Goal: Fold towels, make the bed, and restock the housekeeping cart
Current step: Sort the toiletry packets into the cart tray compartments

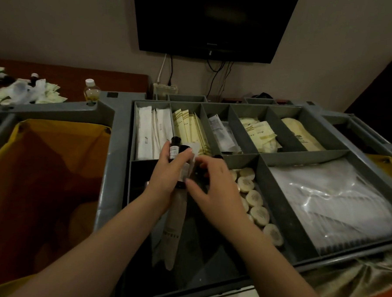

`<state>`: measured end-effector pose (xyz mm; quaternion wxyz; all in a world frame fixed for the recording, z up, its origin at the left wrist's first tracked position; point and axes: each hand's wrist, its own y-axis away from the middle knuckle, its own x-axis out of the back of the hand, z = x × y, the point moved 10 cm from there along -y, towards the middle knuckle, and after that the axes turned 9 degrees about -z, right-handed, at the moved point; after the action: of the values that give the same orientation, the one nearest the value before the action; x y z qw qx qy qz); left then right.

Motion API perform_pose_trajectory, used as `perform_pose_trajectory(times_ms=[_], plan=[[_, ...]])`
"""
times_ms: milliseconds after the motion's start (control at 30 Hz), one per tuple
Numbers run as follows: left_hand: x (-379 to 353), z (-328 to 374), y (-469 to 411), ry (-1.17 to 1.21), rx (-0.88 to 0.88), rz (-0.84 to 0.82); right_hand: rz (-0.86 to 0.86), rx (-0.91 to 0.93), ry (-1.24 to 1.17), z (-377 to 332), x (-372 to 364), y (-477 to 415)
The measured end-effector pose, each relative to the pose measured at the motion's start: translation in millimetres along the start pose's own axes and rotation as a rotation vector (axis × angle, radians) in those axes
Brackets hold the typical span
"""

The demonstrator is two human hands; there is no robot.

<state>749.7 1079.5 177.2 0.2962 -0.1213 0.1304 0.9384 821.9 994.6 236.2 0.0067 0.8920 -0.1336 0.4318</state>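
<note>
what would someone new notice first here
Over the middle of the grey cart tray, the left hand grips small dark bottles while the right hand reaches in beside it. Just right of them runs a row of round wrapped soaps, and a yellow bag hangs open on the cart's left.

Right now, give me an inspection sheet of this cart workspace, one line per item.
Surface: grey cart tray, divided into compartments.
Job's things: small dark bottles, round soaps, white sachets, yellow packets, clear bags.
Clutter: loose packets on the wooden top far left, a capped bottle beside them.
Hands: left hand grips the small dark bottles; right hand reaches in beside it, grip unclear.
Cables: dark cables hang below the television.
Surroundings: yellow laundry bag left of the tray.
</note>
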Motion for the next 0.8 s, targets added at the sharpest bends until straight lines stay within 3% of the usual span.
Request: perform_pose_trajectory(times_ms=[267,400,633,800], plan=[[-15,6,5,-0.009,-0.053,-0.095,-0.055,-0.187,-0.366,12,-16,-19],[-28,6,10,-0.041,-0.042,-0.159,-0.020,-0.279,-0.702,24,-11,-15],[-8,-3,1,-0.105,0.013,-0.075,0.104,-0.332,-0.776,58,25,15],[-2,-11,-3,-0.071,0.060,-0.061,0.175,-0.369,-0.671,81,43,32]])
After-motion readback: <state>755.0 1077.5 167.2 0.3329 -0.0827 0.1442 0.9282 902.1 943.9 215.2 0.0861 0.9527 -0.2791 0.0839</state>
